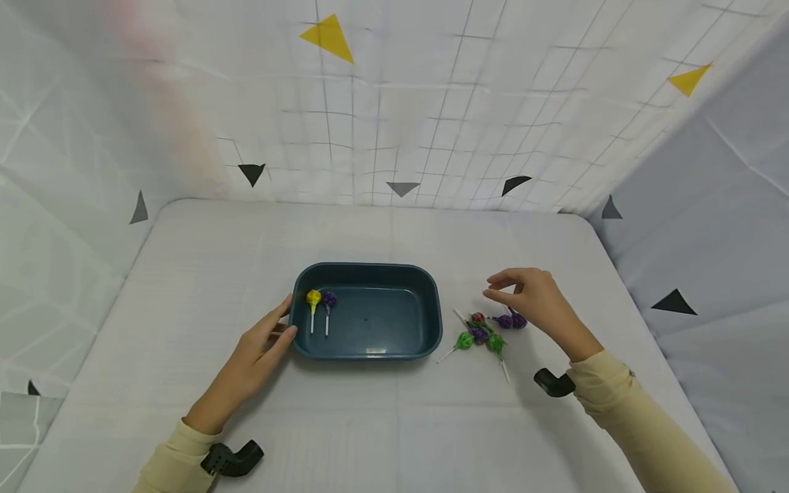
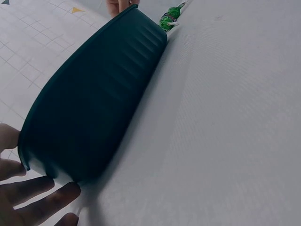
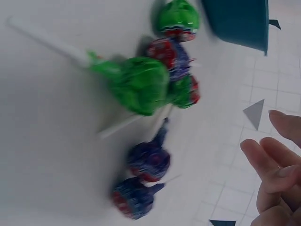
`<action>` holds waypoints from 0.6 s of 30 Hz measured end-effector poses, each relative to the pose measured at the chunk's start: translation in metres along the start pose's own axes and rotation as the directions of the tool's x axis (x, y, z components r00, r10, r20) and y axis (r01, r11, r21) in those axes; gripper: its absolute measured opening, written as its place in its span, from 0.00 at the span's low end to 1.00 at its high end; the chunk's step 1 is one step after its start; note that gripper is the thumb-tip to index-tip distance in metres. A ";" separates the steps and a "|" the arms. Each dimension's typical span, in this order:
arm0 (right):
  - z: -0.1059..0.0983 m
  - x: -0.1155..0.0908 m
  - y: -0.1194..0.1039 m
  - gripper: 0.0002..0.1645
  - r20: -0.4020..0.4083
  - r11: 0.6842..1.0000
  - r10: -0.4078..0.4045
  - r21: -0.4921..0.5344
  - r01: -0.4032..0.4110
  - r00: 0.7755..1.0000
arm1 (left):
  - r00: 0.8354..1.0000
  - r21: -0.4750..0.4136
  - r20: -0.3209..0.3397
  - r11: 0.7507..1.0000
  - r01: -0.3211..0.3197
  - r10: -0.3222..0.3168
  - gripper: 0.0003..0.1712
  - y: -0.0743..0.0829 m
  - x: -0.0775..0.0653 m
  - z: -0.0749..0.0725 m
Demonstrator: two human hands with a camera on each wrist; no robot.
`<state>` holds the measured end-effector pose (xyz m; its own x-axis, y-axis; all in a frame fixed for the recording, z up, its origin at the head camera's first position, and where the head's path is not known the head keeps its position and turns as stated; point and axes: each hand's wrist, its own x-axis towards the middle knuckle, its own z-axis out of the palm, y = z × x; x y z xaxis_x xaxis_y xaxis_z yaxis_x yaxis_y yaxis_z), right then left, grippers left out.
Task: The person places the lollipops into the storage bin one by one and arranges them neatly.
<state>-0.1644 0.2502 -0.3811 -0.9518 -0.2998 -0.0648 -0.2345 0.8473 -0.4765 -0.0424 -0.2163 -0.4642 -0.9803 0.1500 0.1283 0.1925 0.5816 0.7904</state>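
A dark teal plastic tub (image 1: 382,315) stands on the table. Inside, at its left end, lie a yellow lollipop (image 1: 314,298) and a purple lollipop (image 1: 329,299), sticks toward me. My left hand (image 1: 255,352) touches the tub's left end, its fingers spread along the wall in the left wrist view. Over the far right of a lollipop pile hovers my right hand (image 1: 542,301), thumb and fingers apart with nothing between them. Two purple lollipops (image 3: 148,161) lie nearest below it. Beside them are green lollipops (image 3: 141,84), another purple one (image 1: 479,335) and a red one (image 1: 477,318).
The white-covered table (image 1: 394,424) reaches back to a hanging white sheet (image 1: 394,109) with grid lines and coloured triangles. Grey-white sheets also hang at the left and right. A black wrist-camera mount (image 1: 234,459) sits on the left wrist, another (image 1: 553,382) on the right.
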 end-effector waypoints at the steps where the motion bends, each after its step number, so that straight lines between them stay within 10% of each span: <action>1: 0.001 -0.002 0.002 0.20 0.003 1.000 0.009 0.003 -0.009 1.000 | 1.000 -0.002 0.001 1.000 0.001 -0.001 0.34 0.000 0.000 0.000; 18: 0.012 -0.029 0.028 0.17 -0.015 0.995 0.071 -0.064 -0.072 0.997 | 1.000 -0.002 0.000 1.000 0.008 -0.008 0.34 0.001 0.000 0.000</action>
<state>-0.1407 0.2775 -0.4034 -0.9689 -0.2324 -0.0849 -0.1779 0.8928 -0.4137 -0.0419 -0.2152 -0.4633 -0.9818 0.1456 0.1222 0.1848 0.5810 0.7927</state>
